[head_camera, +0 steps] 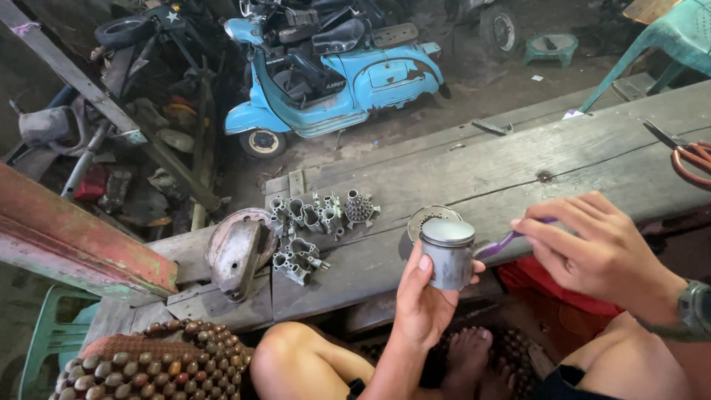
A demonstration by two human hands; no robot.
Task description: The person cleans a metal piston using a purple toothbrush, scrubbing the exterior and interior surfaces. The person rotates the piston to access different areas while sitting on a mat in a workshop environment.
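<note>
My left hand (421, 296) holds a grey metal cylinder (447, 253), shaped like a piston or a small can, upright in front of me. My right hand (592, 248) grips a purple toothbrush (502, 242) whose head points at the cylinder's right side. Behind the cylinder a round perforated metal disc (427, 216) lies on the weathered wooden bench (518, 163). To its left, several small grey metal engine parts (315, 222) are laid out in a cluster.
A curved rusty metal cover (238, 252) lies at the bench's left end. Orange-handled scissors (685, 157) rest at the right edge. A light blue scooter (333, 74) stands on the dirt floor beyond, with scrap to its left. A wooden-bead seat mat (155, 363) lies at lower left.
</note>
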